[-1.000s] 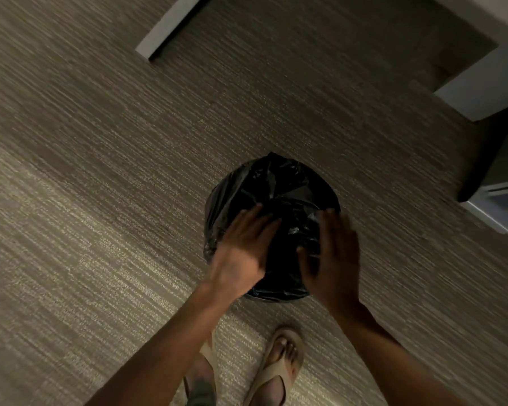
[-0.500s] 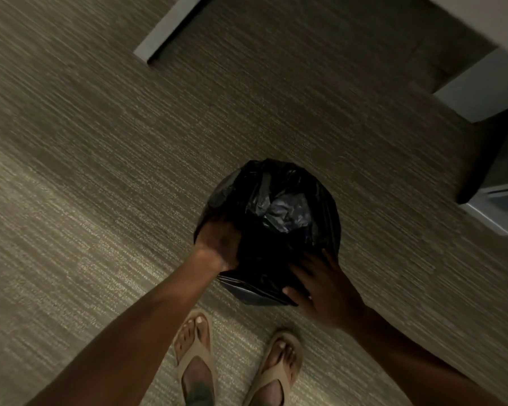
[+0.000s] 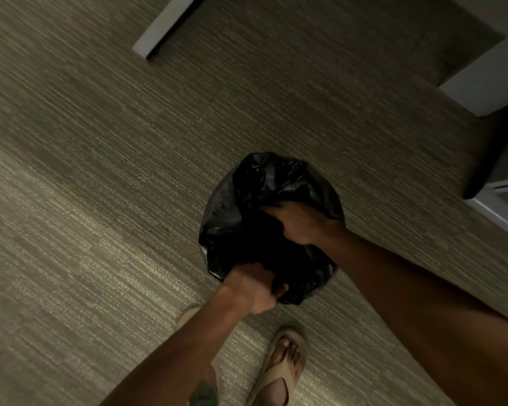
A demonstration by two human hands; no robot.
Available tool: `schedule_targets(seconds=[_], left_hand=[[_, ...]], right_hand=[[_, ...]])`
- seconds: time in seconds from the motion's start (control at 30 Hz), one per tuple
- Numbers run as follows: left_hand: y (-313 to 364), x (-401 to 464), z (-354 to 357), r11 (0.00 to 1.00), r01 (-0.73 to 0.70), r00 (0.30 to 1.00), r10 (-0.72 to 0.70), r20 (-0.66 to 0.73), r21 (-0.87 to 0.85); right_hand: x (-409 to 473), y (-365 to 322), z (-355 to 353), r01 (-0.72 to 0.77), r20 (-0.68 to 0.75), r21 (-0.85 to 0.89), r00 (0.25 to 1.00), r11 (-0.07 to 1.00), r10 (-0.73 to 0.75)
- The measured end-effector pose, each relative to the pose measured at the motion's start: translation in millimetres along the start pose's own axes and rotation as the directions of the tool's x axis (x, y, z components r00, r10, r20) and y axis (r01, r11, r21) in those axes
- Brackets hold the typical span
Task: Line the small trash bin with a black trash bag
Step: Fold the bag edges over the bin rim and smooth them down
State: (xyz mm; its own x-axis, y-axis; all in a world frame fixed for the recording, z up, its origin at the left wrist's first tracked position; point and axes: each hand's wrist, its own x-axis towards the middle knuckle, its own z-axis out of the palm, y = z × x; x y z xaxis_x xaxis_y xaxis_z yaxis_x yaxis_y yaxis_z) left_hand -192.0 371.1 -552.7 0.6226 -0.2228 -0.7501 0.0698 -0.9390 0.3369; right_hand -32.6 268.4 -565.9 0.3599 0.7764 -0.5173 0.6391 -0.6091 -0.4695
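A small round trash bin stands on the carpet, fully wrapped by the black trash bag [image 3: 247,200], so the bin's own surface is hidden. The bag's crinkled plastic bulges over the top and hangs down the sides. My left hand [image 3: 254,287] is closed on the bag's edge at the near side of the rim. My right hand [image 3: 298,219] grips the plastic on the right side of the top, fingers dug into it.
Striped grey-green carpet [image 3: 100,200] lies all around. White furniture legs or panels stand at the top [image 3: 165,27] and at the right [image 3: 493,83], with another white piece at the right edge [image 3: 499,203]. My sandalled feet [image 3: 282,367] are just below the bin.
My left hand slid from the bin's left side to the near rim. My right hand moved up from the near side to the top right and closed on the bag.
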Motion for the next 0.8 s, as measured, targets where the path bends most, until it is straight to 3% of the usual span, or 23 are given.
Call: schedule_targets(seconds=[0.1,0.2,0.3,0.4,0.47,0.53,0.6,0.67,0.73,0.8], left_hand=[[-4,-4,7,1.000,0.010,0.998,-0.011,0.066,0.014],[-5,-7,6,1.000,-0.006,1.000,0.007,0.015,-0.030],[-5,-7,-8,0.998,-0.050,0.959,0.035,-0.282,-0.045],[-11,-5,-26,1.000,-0.029,0.866,0.027,-0.499,0.004],[-18,1,-35,0.997,0.000,0.868,0.042,-0.495,0.083],[-29,7,-41,0.990,0.083,0.894,-0.022,-0.447,0.117],[-43,11,-44,0.973,0.197,0.909,-0.136,-0.393,0.120],[-58,13,-44,0.962,0.235,0.916,-0.172,-0.363,0.138],[-68,13,-44,0.978,0.148,0.923,-0.083,-0.376,0.147],[-69,6,-43,0.992,-0.028,0.883,0.081,-0.463,0.121]], right_hand=[[21,15,-18,-0.149,-0.015,-0.004,0.989,0.989,0.149],[21,11,-27,-0.162,0.024,-0.031,0.986,0.986,0.163],[6,-7,-27,-0.170,-0.016,-0.029,0.985,0.985,0.170],[-26,-20,-5,-0.138,-0.265,-0.073,0.958,0.988,0.114],[-52,-18,19,-0.105,-0.330,-0.253,0.944,0.962,0.016],[-73,-10,38,-0.138,-0.222,-0.399,0.974,0.907,0.051],[-90,4,50,-0.177,-0.130,-0.425,0.982,0.888,0.134],[-101,18,56,-0.195,-0.143,-0.368,0.978,0.909,0.152],[-106,26,60,-0.143,-0.238,-0.305,0.969,0.942,0.071],[-109,26,62,-0.052,-0.383,-0.245,0.922,0.968,-0.048]])
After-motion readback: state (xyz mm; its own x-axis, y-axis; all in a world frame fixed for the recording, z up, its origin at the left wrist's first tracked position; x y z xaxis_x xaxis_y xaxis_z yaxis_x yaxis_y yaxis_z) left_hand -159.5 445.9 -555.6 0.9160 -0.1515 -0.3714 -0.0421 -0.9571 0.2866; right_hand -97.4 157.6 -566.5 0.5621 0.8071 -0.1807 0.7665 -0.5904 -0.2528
